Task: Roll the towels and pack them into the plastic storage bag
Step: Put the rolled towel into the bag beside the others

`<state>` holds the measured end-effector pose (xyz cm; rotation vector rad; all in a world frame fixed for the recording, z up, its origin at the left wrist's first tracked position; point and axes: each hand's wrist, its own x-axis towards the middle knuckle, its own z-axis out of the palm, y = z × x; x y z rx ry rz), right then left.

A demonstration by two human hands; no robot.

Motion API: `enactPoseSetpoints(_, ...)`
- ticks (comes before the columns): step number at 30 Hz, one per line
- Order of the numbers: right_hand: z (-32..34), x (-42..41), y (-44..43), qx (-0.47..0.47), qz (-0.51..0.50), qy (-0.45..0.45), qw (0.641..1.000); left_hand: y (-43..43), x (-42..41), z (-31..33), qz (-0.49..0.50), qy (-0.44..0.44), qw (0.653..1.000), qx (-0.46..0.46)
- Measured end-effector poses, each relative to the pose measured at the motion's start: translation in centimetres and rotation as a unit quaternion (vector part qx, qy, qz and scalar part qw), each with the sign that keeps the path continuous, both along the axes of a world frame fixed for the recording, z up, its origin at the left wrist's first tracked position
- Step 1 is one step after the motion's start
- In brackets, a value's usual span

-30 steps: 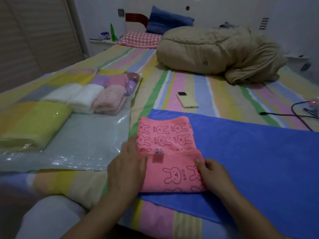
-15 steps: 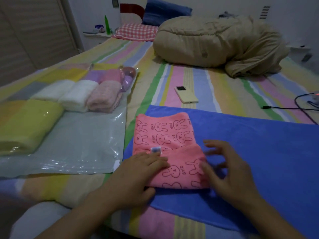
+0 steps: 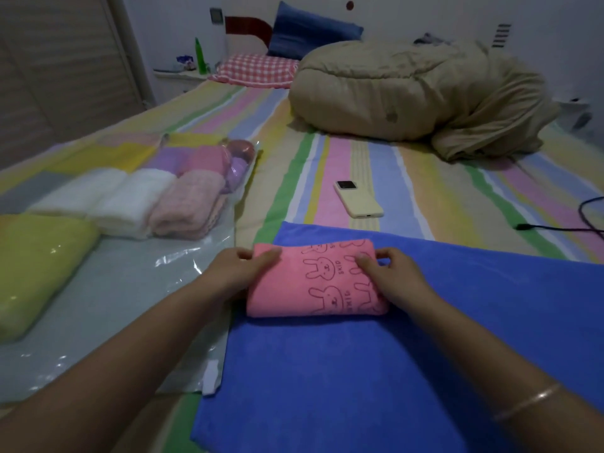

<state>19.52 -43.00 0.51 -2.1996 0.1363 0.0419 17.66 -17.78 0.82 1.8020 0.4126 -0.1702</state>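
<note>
A: Entry, pink bunny-print towel (image 3: 313,279). It lay as a finished-looking roll on the near-left part of the blue towel (image 3: 408,338), which was spread flat on the striped bed (image 3: 408,178). No loose flap showed on the side facing you.

B: And your hands?

A: Your left hand (image 3: 237,273) cupped the left end of the roll, fingers curled over the top, thumb at the far edge. Your right hand (image 3: 392,276) gripped the right end the same way, fingertips pressing into the cloth. Both were closed around the roll, neither flat nor spread.

B: Step in hand?

A: Judged: rolling of this towel was done or nearly so, and you were holding it to keep it tight before the transfer.

B: Where did it have to go?

A: The plastic storage bag (image 3: 130,289) lay flat just left of the blue towel. Inside, at its far end, sat two white rolls (image 3: 108,201) and a pale pink roll (image 3: 189,207) side by side; a yellow-green towel (image 3: 36,266) sat at the near left. Clear plastic remained open in front of the pale pink roll.

B: Next move?

A: Judged: lift with both ends pinched so it did not unwind, carry left, slide it in beside the packed rolls. The bag's mouth could not be made out clearly. The phone (image 3: 358,201) lay beyond, out of the way.
</note>
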Motion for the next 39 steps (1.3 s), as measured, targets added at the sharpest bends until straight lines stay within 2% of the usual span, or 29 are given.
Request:
enactPoseSetpoints(3, -0.6, 1.0, 0.4, -0.066, -0.018, 0.012, 0.998, 0.1, 0.7, -1.1, 0.008, -0.083, 0.982, 0.171)
enactPoseSetpoints(5, -0.6, 1.3, 0.5, -0.112, -0.024, 0.026, 0.993, -0.3, 0.9, -1.0, -0.003, -0.144, 0.949, 0.281)
enactPoseSetpoints(7, -0.5, 1.8, 0.3, -0.148, -0.023, 0.047, 0.988, -1.3, 0.9, -0.5, -0.021, -0.163, 0.896, 0.411)
enactPoseSetpoints(9, -0.3, 2.0, 0.3, -0.18, -0.017, 0.072, 0.981, -2.0, 1.0, 0.3, -0.04, -0.173, 0.82, 0.545)
enactPoseSetpoints(10, -0.2, 2.0, 0.4, -0.199, -0.017, 0.082, 0.976, -2.2, 1.2, 0.7, -0.061, -0.192, 0.79, 0.578)
enactPoseSetpoints(11, 0.0, 2.1, 0.5, -0.22, -0.016, 0.09, 0.971, -2.3, 1.8, 1.2, -0.102, -0.211, 0.779, 0.581)
enactPoseSetpoints(12, 0.2, 2.1, 0.6, -0.241, -0.013, 0.097, 0.965, -2.4, 2.7, 1.8, -0.163, -0.207, 0.794, 0.548)
enactPoseSetpoints(14, 0.8, 2.2, 0.8, -0.254, -0.005, 0.114, 0.961, -3.0, 4.1, 3.5, -0.308, -0.092, 0.846, 0.426)
enactPoseSetpoints(15, 1.1, 2.2, 0.9, -0.227, -0.001, 0.118, 0.967, -3.5, 4.7, 3.9, -0.355, -0.029, 0.842, 0.405)
enactPoseSetpoints(17, 1.8, 1.9, 0.8, -0.117, 0.006, 0.115, 0.986, -4.2, 5.5, 4.3, -0.386, 0.022, 0.81, 0.442)
enactPoseSetpoints(18, 2.3, 1.2, 0.8, -0.05, 0.012, 0.106, 0.993, -4.4, 5.7, 4.5, -0.385, 0.023, 0.801, 0.457)
enactPoseSetpoints(20, 3.3, -0.6, 0.8, 0.073, 0.042, 0.092, 0.992, -4.4, 5.6, 5.3, -0.384, 0.005, 0.805, 0.451)
enactPoseSetpoints(25, 5.9, -4.4, -0.4, 0.227, 0.082, 0.031, 0.97, -2.5, 0.4, 9.8, -0.383, -0.16, 0.803, 0.428)
enactPoseSetpoints(28, 8.2, -6.2, -0.2, 0.305, 0.136, 0.025, 0.942, -0.7, -6.0, 12.5, -0.362, -0.17, 0.853, 0.336)
enactPoseSetpoints(32, 10.4, -8.5, 3.0, 0.243, 0.237, 0.068, 0.938, 2.3, -13.7, 11.6, -0.341, -0.124, 0.912, 0.189)
enactPoseSetpoints(35, 10.4, -9.9, 6.8, 0.176, 0.293, 0.097, 0.935, 5.1, -17.7, 9.5, -0.264, -0.116, 0.952, 0.105)
enactPoseSetpoints(37, 9.1, -10.4, 10.1, 0.11, 0.298, 0.082, 0.945, 7.4, -20.0, 8.3, -0.228, -0.11, 0.966, 0.054)
enactPoseSetpoints(39, 6.8, -10.7, 13.5, 0.055, 0.281, 0.01, 0.958, 9.8, -22.3, 7.6, -0.206, -0.116, 0.971, 0.029)
